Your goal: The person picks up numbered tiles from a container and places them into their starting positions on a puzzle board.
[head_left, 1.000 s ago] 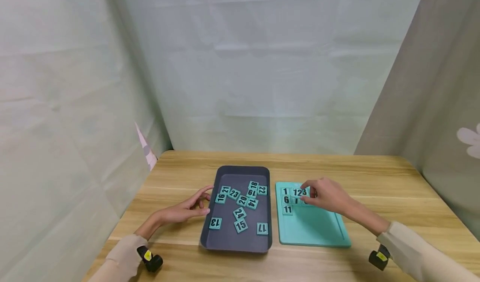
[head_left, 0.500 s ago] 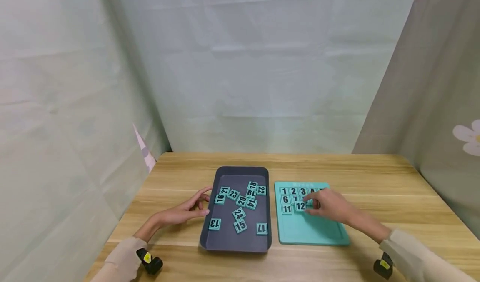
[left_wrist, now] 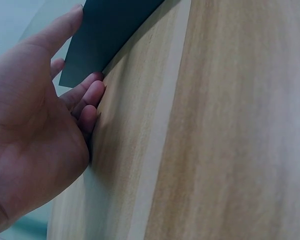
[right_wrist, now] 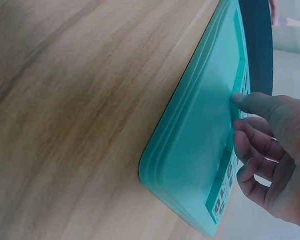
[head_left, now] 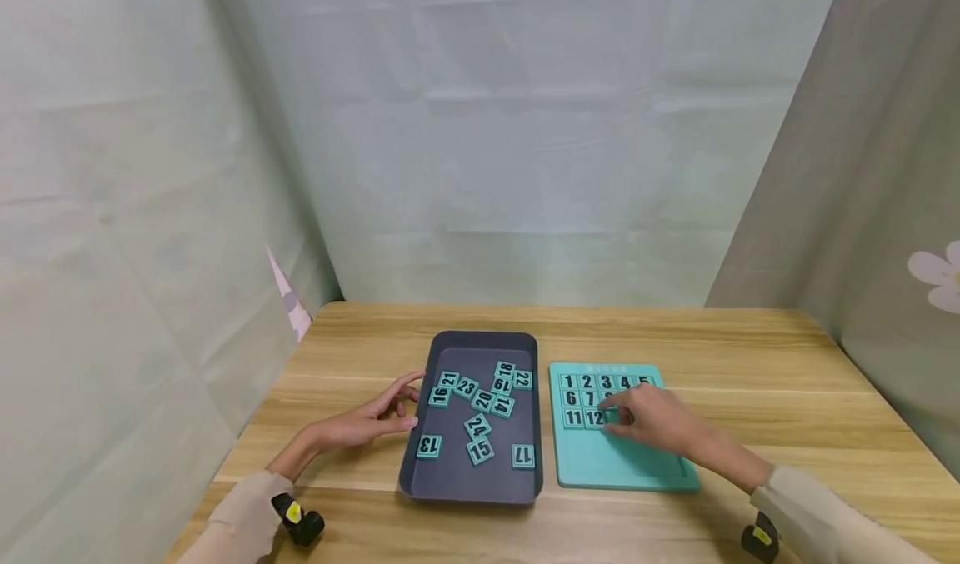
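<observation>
In the head view, my right hand (head_left: pixel 651 418) is over the turquoise board (head_left: pixel 622 464), its thumb and index finger at the right side of the number 12 tile (head_left: pixel 594 418). That tile lies flat beside the number 11 tile (head_left: pixel 573 418), below the 7. Numbers 1 to 5 run along the top row; the hand hides part of the second. From the right wrist view, the thumb and fingertips (right_wrist: pixel 238 97) reach the edge of the tile rows. My left hand (head_left: pixel 367 421), fingers loosely bent, touches the left wall of the dark tray (head_left: pixel 472 489).
Several loose number tiles lie in the tray at various angles, among them 24 (head_left: pixel 477 426), 13 (head_left: pixel 430 446) and 17 (head_left: pixel 523 456). Tray and board stand side by side on a wooden table (head_left: pixel 780 364). Pale curtains (head_left: pixel 525 172) hang behind and at the sides.
My right hand has brought the number 12 tile from above the upper rows down towards me and left, into the third row beside 11. The left hand has stayed at the tray.
</observation>
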